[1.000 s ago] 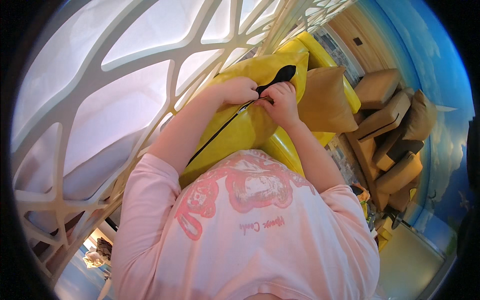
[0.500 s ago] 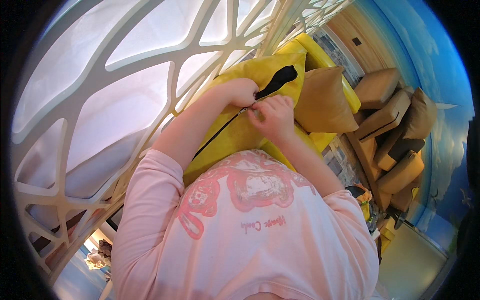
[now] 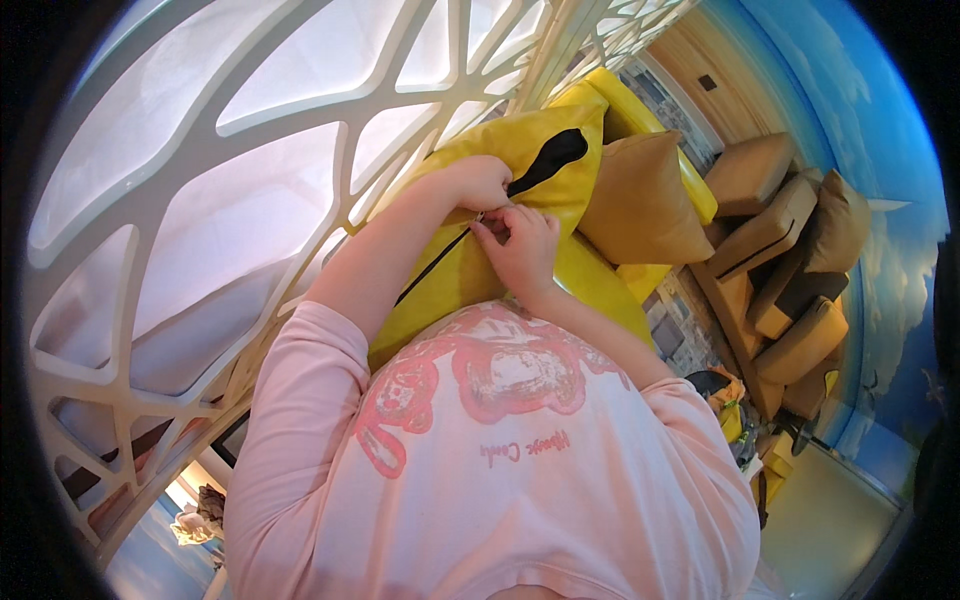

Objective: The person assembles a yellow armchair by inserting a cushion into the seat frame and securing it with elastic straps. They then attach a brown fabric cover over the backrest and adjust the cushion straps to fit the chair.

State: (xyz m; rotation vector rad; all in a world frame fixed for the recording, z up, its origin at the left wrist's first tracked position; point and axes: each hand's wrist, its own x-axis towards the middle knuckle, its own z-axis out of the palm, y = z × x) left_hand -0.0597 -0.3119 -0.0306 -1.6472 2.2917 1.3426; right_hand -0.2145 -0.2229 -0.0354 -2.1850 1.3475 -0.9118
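Note:
A yellow cushion [image 3: 425,325] lies in front of me with a black zipper [image 3: 432,270] running along it. Beyond my hands the zipper gapes, and black inner material [image 3: 556,156] shows through the yellow cover. My left hand [image 3: 480,183] is closed on the cushion cover at the near end of that gap. Just below it, my right hand [image 3: 525,245] pinches at the zipper's slider, thumb and forefinger together. The fingers largely hide the slider; only a small metal glint shows.
A white lattice partition [image 3: 225,130] rises along the left. Beyond the yellow cushion lies a brown cushion [image 3: 645,200] by a yellow seat. Brown cushions and seat blocks [image 3: 770,240] are piled at the right, against a blue sky-painted wall [image 3: 850,90].
My right hand has shifted slightly left and down along the zipper, its fingers now curled tighter. My left hand has stayed nearly in place on the cushion.

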